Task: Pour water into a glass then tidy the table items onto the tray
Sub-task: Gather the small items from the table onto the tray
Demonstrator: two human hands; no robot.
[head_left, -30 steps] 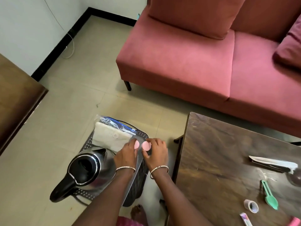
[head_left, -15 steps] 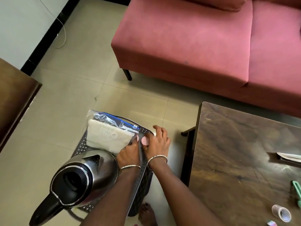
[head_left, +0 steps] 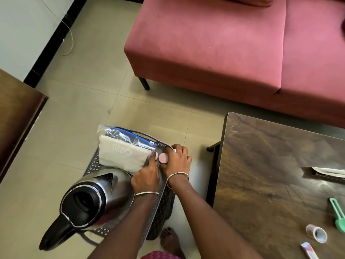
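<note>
A dark perforated tray (head_left: 164, 200) sits low beside the wooden table (head_left: 265, 165). On it stand a steel kettle (head_left: 89, 200) with a black handle and a clear zip bag (head_left: 121, 150) holding white cloth. My left hand (head_left: 146, 177) pinches a small pink round piece (head_left: 156, 156) at the bag's right edge; most of that piece is hidden. My right hand (head_left: 178, 160) grips a second pink round piece (head_left: 163, 158) just beside it, over the tray's right rim. No glass is in view.
On the table's right part lie a green plastic tool (head_left: 337, 214), a small clear tape roll (head_left: 316, 235), a tube (head_left: 309, 250) and a white flat item (head_left: 328, 171). A red sofa (head_left: 214, 43) stands behind. Dark furniture (head_left: 16, 116) is at left. My bare foot (head_left: 169, 240) is beneath the tray.
Both hands have lowered the two pink pieces toward the tray's right side beside the bag. The view has tilted down and drawn closer.
</note>
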